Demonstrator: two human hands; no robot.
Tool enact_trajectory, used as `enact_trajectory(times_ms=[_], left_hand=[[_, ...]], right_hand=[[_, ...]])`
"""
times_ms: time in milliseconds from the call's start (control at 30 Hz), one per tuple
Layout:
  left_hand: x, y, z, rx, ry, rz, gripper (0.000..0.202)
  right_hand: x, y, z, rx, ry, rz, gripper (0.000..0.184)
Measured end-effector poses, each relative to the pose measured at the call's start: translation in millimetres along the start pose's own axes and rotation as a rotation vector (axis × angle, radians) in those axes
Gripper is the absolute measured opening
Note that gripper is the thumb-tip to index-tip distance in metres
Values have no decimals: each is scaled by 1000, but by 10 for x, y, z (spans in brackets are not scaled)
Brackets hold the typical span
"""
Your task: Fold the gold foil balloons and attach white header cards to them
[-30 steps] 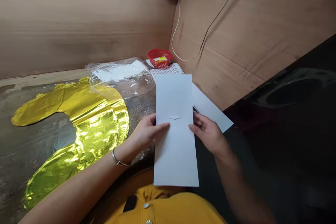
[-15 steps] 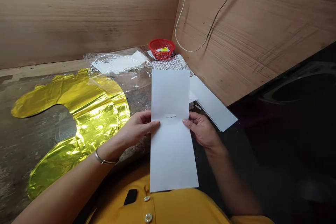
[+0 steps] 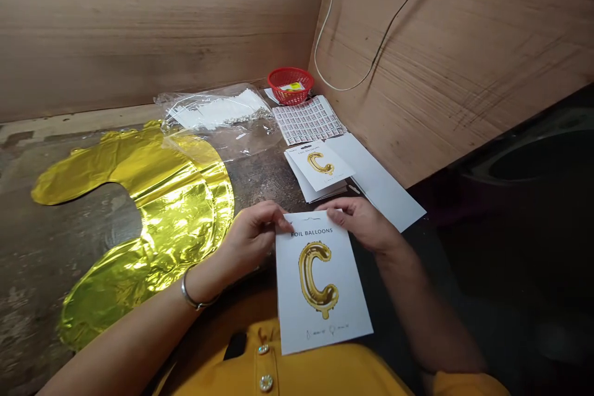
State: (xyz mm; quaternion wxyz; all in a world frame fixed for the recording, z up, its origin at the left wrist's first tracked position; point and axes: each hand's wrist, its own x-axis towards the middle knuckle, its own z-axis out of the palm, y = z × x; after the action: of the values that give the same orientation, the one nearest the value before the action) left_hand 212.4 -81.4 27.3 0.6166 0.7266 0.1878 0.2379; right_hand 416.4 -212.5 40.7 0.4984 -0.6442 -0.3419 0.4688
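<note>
A white card printed "FOIL BALLOONS" with a gold letter C is held low in front of my body, its printed face toward me. My left hand pinches its upper left corner, and my right hand grips the upper right corner, thumb on the front. The card's back is hidden. Left of my hands, a flat gold foil balloon in the shape of a C lies on the table. Just beyond my right hand rests a stack of similar cards, a printed C on top.
A red basket with something yellow and white inside stands near the corner. Beside it lie printed sticker sheets. A clear plastic bag holds white strips. Long white cards lie at right; a cable hangs on the wooden wall.
The long blank card in my hands is now folded over at its slot, showing the printed front. Both hands stay at its edges, now at the top, and the card stack behind is uncovered.
</note>
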Motion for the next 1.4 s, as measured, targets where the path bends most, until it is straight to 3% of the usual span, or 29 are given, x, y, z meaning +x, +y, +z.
enact_trajectory(times_ms=[67,200,333,467,600,700,800,933,1067,1133,1200,1300,1400], left_hand=[[3,12,-18,-30,-22,-27,6],[66,47,-77,-175,-62,-215,29],[84,109,-56,75,-48,-136,26],[1,97,25,142,61,-60,26],[-104,-2,110,-111,-92,-158,27],[-146,-49,158,-94,-106,-191,31],[-143,-60,181,21,-95,-168,32],[-124,-57,195,155,-123,-97,29],[-131,-56,204,294,-126,77,25],[-136,-59,205,299,-135,126,25],[-136,-67,204,288,-150,124,25],[-128,-84,207,275,-173,102,27],[-113,-88,211,283,-188,98,29]], right_hand=[[-22,-6,42,-151,-25,-37,31],[-146,-74,125,-358,92,-218,24],[-258,-134,217,-508,107,-306,23],[-297,-106,260,-501,124,-334,23],[-284,-25,222,-421,150,-318,25],[-266,-9,168,-422,95,-265,21],[-249,-89,145,-502,52,-278,21],[-242,-264,221,-669,-114,-337,12],[-270,-357,289,-896,-55,-395,12],[-270,-365,243,-863,-111,-347,10],[-237,-352,147,-693,-259,-246,2],[-125,-298,4,-418,-457,-106,19],[6,-222,-45,-244,-507,-8,28]])
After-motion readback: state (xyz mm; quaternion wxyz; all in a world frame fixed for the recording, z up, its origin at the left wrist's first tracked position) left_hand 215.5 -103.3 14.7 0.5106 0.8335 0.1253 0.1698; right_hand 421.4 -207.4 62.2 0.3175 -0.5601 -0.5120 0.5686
